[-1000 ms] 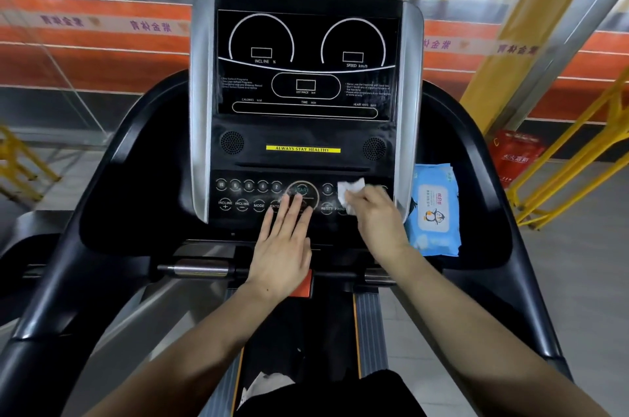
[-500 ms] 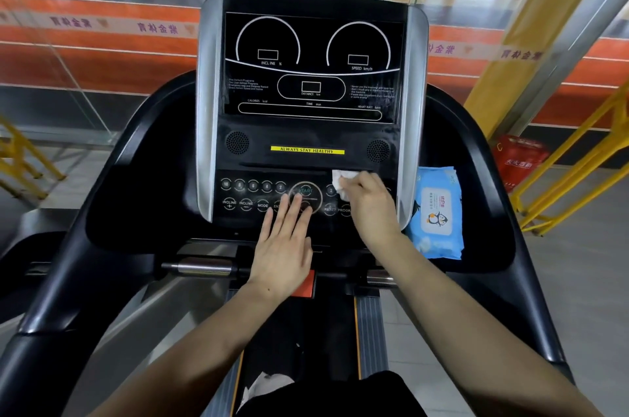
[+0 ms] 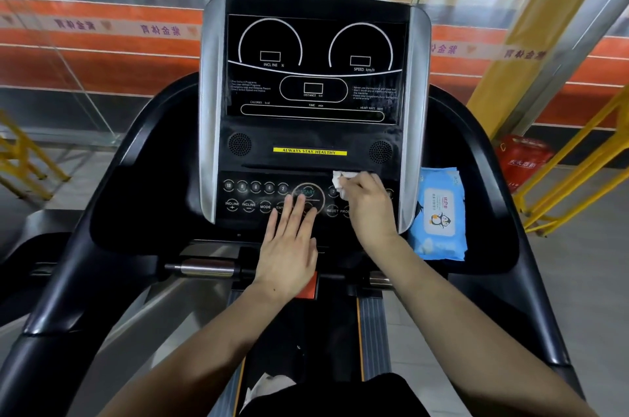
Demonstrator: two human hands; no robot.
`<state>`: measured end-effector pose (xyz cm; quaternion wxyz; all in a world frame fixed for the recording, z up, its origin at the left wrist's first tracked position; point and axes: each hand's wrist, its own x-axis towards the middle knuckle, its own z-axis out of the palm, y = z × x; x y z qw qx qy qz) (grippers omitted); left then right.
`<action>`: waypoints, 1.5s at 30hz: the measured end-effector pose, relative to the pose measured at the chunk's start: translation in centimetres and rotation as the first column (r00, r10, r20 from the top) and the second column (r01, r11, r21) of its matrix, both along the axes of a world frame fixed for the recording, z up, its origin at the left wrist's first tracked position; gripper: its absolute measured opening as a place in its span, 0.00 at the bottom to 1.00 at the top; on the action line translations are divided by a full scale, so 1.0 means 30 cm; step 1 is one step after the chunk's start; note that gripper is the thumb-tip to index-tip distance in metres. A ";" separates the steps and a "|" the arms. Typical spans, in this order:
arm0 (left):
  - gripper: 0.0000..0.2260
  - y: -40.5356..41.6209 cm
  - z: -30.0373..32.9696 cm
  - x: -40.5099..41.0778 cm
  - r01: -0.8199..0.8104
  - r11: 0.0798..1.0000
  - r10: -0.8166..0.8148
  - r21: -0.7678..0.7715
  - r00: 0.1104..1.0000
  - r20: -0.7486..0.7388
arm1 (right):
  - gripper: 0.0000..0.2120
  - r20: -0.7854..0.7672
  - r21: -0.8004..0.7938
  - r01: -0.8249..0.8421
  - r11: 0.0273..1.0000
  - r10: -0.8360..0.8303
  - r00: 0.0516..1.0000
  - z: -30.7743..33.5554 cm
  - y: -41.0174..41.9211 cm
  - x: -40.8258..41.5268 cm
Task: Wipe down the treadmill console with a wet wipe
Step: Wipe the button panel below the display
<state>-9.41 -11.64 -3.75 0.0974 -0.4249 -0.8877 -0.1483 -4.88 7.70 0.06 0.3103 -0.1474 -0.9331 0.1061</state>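
The treadmill console (image 3: pixel 313 130) is a black panel with silver side strips, dial graphics above and a row of buttons below. My right hand (image 3: pixel 369 207) grips a crumpled white wet wipe (image 3: pixel 342 182) and holds it against the right part of the button row, just under the narrow slot. My left hand (image 3: pixel 289 243) lies flat with straight fingers on the lower middle of the console, its fingertips over the round start button (image 3: pixel 308 193).
A blue pack of wet wipes (image 3: pixel 439 215) lies in the right side tray of the console. Black handrails (image 3: pixel 112 198) curve down on both sides. A yellow railing (image 3: pixel 578 171) and a red box (image 3: pixel 522 158) stand to the right. A white scrap (image 3: pixel 265 386) lies on the belt.
My right hand has slid the wipe upward on the right of the button panel, from the lower buttons to just under the slot. My left hand has stayed flat in place.
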 end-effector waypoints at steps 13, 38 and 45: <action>0.29 -0.066 0.000 -0.041 -0.089 0.995 0.088 0.041 0.996 0.011 | 0.14 0.030 -0.017 -0.033 0.999 0.034 0.999 0.010 -0.034 -0.051; 0.27 -0.211 -0.013 -0.127 -0.104 0.995 0.104 0.003 0.994 0.014 | 0.21 0.076 0.058 -0.121 0.991 0.116 0.990 0.000 -0.149 -0.143; 0.28 -0.251 -0.018 -0.172 -0.082 0.996 0.081 0.033 0.996 0.033 | 0.22 0.108 0.053 -0.255 0.966 0.248 0.963 -0.124 -0.256 -0.036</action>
